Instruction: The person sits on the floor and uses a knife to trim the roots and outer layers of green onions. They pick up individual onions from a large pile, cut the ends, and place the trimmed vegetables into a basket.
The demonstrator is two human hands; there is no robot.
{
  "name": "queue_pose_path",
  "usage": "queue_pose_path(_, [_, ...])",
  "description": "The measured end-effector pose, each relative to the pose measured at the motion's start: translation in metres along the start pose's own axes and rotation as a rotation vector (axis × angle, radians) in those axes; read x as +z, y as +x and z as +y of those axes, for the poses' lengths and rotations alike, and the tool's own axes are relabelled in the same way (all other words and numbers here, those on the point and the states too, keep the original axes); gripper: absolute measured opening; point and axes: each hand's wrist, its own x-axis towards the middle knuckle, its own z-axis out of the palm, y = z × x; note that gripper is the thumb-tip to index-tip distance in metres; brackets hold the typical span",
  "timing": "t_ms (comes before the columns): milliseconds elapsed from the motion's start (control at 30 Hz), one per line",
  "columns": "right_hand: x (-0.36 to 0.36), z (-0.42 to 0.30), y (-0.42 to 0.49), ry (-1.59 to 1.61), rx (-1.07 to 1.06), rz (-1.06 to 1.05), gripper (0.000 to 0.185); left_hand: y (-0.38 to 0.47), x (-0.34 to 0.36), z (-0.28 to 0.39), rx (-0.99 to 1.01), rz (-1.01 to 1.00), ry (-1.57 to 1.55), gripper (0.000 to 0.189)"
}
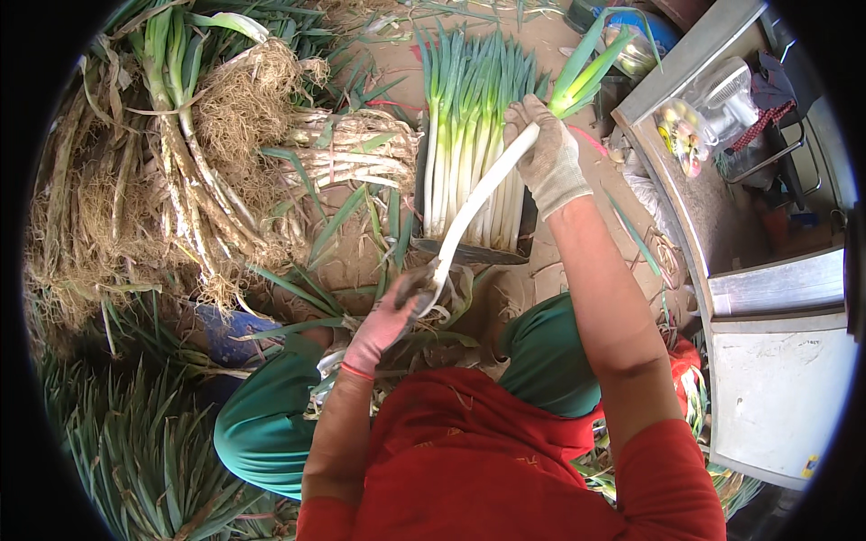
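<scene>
A peeled white leek (482, 186) runs aslant between my two gloved hands. My right hand (547, 150), in a pale work glove, grips it just below its green leaves. Down at the root end, my left hand (394, 312), in a pink glove with a dark palm, closes around the stem; its fingertips are partly hidden. Strips of loose peel (461, 297) hang beside that end. Just beyond the held stem, cleaned leeks (460, 135) lie side by side in a black tray (467, 253), their leaves pointing away from me.
Unpeeled leeks with dry roots (196, 169) are heaped at the left, beside a tied bundle (352, 149). Leafy leeks (142, 446) fill the lower left. Cut leaves litter the soil floor (561, 250). A metal-edged doorway (663, 176) and a white panel (778, 399) border the right.
</scene>
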Motion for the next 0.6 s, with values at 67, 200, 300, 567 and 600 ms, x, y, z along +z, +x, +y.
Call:
queue_pose_path(67, [0.001,-0.001,-0.001,0.038,-0.013,-0.026,0.021,-0.005,0.017,0.044,-0.054,-0.147,-0.255,0.056])
queue_pose_path(200, [0.020,0.005,-0.019,-0.202,0.114,-0.337,0.016,-0.013,0.045,0.061,0.214,0.310,0.144,0.038])
queue_pose_path(300, [0.030,0.017,-0.045,-0.941,0.289,-0.405,0.030,-0.008,0.040,0.085,0.115,0.374,0.270,0.034])
queue_pose_path(567, [0.049,0.058,-0.116,-1.592,-0.106,-1.647,0.018,0.018,0.023,0.024,0.200,0.442,-0.234,0.047])
queue_pose_path(600, [0.044,0.058,-0.139,-1.449,-0.110,-1.667,0.015,0.017,0.023,0.035,0.149,0.398,-0.215,0.048])
